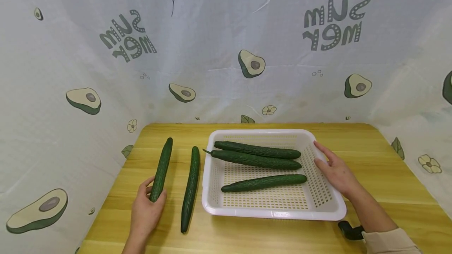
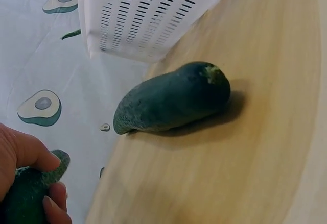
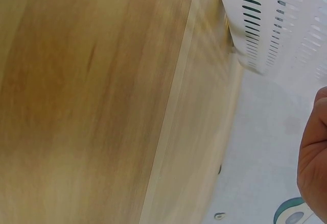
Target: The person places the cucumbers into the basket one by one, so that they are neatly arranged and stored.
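My left hand [image 1: 147,209] grips a long green cucumber [image 1: 163,167] by its near end, thumb on one side and fingers on the other. In the left wrist view its fingertips curl round the cucumber [image 2: 25,198]. Just right of it, another cucumber [image 1: 190,189] lies lengthwise on the table. My right hand [image 1: 338,171] holds the right rim of a white plastic basket [image 1: 275,214], its thumb over the edge. Inside the basket lie three cucumbers [image 1: 264,183] set crosswise; the thin stem of one pokes over the left rim.
The wooden table [image 1: 356,140] runs back to a pale curtain [image 1: 212,50] printed with avocados, which also hangs at both sides. A small black object [image 1: 350,230] shows by the right sleeve [image 1: 390,241], near the basket's front right corner.
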### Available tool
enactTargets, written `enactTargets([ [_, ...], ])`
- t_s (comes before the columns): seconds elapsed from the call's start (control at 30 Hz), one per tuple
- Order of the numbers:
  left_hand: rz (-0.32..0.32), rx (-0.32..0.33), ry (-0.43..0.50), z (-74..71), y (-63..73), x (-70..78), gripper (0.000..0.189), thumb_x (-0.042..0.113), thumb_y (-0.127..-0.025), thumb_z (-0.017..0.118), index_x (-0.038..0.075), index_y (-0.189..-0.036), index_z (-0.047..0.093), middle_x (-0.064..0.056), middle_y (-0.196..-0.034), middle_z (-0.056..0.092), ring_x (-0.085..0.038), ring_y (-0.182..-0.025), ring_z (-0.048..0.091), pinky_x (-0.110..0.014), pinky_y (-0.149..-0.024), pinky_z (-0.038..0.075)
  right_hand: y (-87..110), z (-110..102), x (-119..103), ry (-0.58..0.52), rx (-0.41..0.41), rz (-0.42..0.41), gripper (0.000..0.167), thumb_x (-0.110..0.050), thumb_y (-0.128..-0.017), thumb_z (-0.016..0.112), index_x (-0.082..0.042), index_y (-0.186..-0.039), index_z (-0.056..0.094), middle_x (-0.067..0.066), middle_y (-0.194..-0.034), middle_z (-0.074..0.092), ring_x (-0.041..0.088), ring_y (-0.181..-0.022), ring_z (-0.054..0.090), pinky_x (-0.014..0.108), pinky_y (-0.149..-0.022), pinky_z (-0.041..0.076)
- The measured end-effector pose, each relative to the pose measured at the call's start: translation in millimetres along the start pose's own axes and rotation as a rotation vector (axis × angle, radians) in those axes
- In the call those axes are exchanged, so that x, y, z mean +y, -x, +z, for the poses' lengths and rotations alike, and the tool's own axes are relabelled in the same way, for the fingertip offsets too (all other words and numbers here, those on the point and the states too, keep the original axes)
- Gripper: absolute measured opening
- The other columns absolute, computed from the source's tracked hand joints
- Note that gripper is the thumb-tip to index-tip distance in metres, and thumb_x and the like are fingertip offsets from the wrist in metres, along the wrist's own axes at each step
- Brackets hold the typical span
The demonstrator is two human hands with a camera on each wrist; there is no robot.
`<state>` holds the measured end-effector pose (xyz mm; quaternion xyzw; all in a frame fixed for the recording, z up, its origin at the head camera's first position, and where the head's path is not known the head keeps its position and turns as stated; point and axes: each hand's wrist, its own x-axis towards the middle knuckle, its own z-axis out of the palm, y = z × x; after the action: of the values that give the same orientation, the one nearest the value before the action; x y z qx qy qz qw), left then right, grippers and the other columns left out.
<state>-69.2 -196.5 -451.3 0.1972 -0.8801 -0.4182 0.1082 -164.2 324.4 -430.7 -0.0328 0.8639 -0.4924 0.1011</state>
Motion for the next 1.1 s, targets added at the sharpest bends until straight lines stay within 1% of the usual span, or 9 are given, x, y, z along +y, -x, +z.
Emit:
enactTargets([
  [0.1, 0.004, 0.026, 0.045, -1.3, 2.0, 4.5, 0.058, 0.017, -0.093, 0.073, 0.011, -0.146, 0.05, -0.024, -0.123, 0.069, -0.025, -0.093, 0.066, -0.024, -0.066, 0.049, 0.5, -0.3, -1.0, -0.004, -0.004, 0.008, 0.067, -0.026, -0.111, 0.043, -0.02, -0.167, 0.006, 0.042, -0.119, 0.063, 0.032, -0.074, 0.077, 0.043, -0.056, 0.062],
  [0.2, 0.037, 0.044, 0.095, -2.8, 4.3, 10.3, 0.056, 0.016, -0.092, 0.075, 0.012, -0.144, 0.053, -0.024, -0.124, 0.07, -0.016, -0.089, 0.069, -0.021, -0.064, 0.052, 1.3, -0.5, -2.8, -0.001, -0.007, 0.014, 0.067, -0.027, -0.111, 0.043, -0.02, -0.167, 0.006, 0.042, -0.119, 0.063, 0.031, -0.074, 0.077, 0.043, -0.056, 0.062],
  [0.33, 0.116, 0.066, 0.161, -4.0, 7.6, 17.7, 0.053, 0.013, -0.091, 0.077, 0.013, -0.14, 0.057, -0.023, -0.123, 0.071, 0.006, -0.087, 0.065, -0.016, -0.065, 0.054, 1.7, -1.1, -5.8, 0.009, -0.005, 0.026, 0.068, -0.029, -0.111, 0.044, -0.021, -0.167, 0.006, 0.041, -0.118, 0.064, 0.03, -0.073, 0.077, 0.043, -0.057, 0.062],
  [0.43, 0.2, 0.092, 0.206, -3.9, 10.2, 23.0, 0.05, 0.009, -0.089, 0.079, 0.012, -0.136, 0.061, -0.021, -0.12, 0.073, 0.014, -0.09, 0.062, -0.011, -0.068, 0.054, 1.5, -1.3, -6.3, 0.012, -0.001, 0.025, 0.068, -0.029, -0.111, 0.044, -0.021, -0.167, 0.007, 0.041, -0.118, 0.064, 0.03, -0.073, 0.077, 0.043, -0.056, 0.062],
  [0.57, 0.345, 0.127, 0.226, -3.3, 12.4, 28.7, 0.05, 0.002, -0.085, 0.081, 0.01, -0.131, 0.064, -0.016, -0.114, 0.075, 0.011, -0.092, 0.063, -0.007, -0.072, 0.053, 0.6, -1.7, -5.0, 0.015, 0.002, 0.02, 0.067, -0.027, -0.111, 0.044, -0.019, -0.167, 0.007, 0.041, -0.116, 0.065, 0.031, -0.073, 0.077, 0.042, -0.056, 0.062],
  [0.63, 0.42, 0.132, 0.234, -3.1, 13.2, 30.7, 0.051, -0.002, -0.082, 0.082, 0.008, -0.129, 0.065, -0.014, -0.11, 0.075, 0.009, -0.09, 0.065, -0.007, -0.071, 0.053, 0.2, -2.0, -4.6, 0.015, 0.002, 0.022, 0.067, -0.026, -0.111, 0.043, -0.018, -0.166, 0.007, 0.041, -0.117, 0.065, 0.032, -0.073, 0.077, 0.042, -0.056, 0.062],
  [0.9, 0.676, 0.133, 0.241, -0.6, 14.2, 38.6, 0.057, -0.009, -0.071, 0.086, 0.007, -0.124, 0.07, -0.009, -0.101, 0.071, 0.0, -0.07, 0.059, -0.013, -0.053, 0.051, 0.4, -2.5, -5.3, 0.011, -0.002, 0.024, 0.067, -0.027, -0.111, 0.043, -0.018, -0.166, 0.007, 0.042, -0.122, 0.062, 0.033, -0.076, 0.077, 0.042, -0.057, 0.062],
  [1.0, 0.73, 0.138, 0.222, 1.7, 13.4, 41.4, 0.06, -0.01, -0.068, 0.087, 0.009, -0.123, 0.07, -0.008, -0.099, 0.068, -0.001, -0.07, 0.057, -0.012, -0.052, 0.05, 0.7, -2.6, -5.4, 0.014, 0.001, 0.026, 0.067, -0.027, -0.111, 0.043, -0.019, -0.166, 0.007, 0.042, -0.123, 0.061, 0.032, -0.076, 0.077, 0.042, -0.057, 0.062],
  [1.1, 0.751, 0.13, 0.215, 3.9, 14.3, 45.1, 0.061, -0.01, -0.068, 0.088, 0.01, -0.124, 0.071, -0.006, -0.099, 0.065, -0.001, -0.07, 0.057, -0.012, -0.052, 0.05, 1.2, -2.0, -4.8, 0.012, 0.005, 0.026, 0.067, -0.028, -0.111, 0.043, -0.02, -0.167, 0.007, 0.042, -0.122, 0.061, 0.032, -0.076, 0.077, 0.042, -0.057, 0.062],
])
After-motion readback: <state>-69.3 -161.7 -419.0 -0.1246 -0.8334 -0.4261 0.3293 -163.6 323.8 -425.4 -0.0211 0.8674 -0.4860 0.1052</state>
